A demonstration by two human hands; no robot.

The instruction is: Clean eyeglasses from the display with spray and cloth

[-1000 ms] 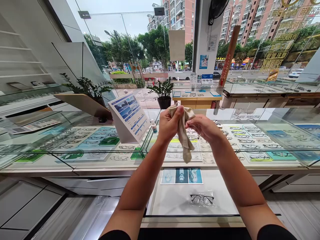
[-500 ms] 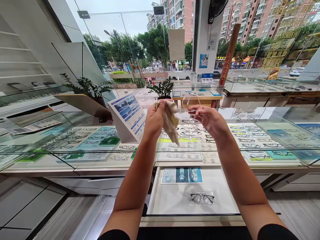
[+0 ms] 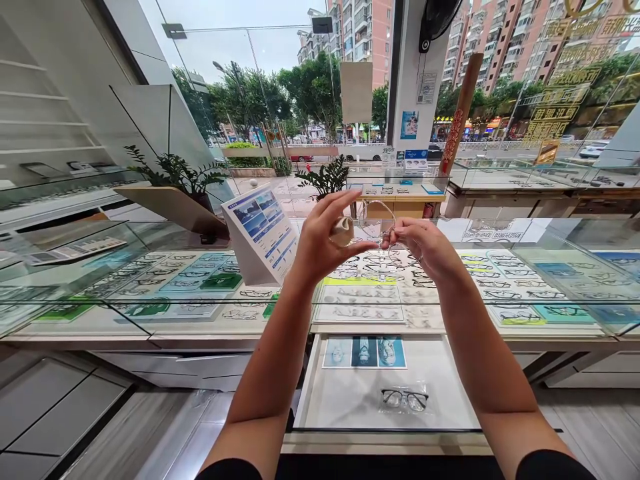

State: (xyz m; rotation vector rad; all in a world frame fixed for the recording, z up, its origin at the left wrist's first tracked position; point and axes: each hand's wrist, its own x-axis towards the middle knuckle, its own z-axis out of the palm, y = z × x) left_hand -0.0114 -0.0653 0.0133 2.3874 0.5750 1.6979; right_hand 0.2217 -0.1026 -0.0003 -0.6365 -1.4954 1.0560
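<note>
Left hand (image 3: 323, 233), thumb and forefinger wide, has cloth (image 3: 343, 231) tucked in its palm; glasses (image 3: 383, 237) at its three o'clock, pinched by right hand (image 3: 421, 245); best grip lightly, skin off lenses (image 3: 378, 219).

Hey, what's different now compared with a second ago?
The cloth, which hung from the left hand, is now bunched in its palm. That hand's fingers have spread rightward, toward the glasses. The right hand still holds them, now clear of the cloth. The bagged pair and photo card stayed in the drawer.
</note>
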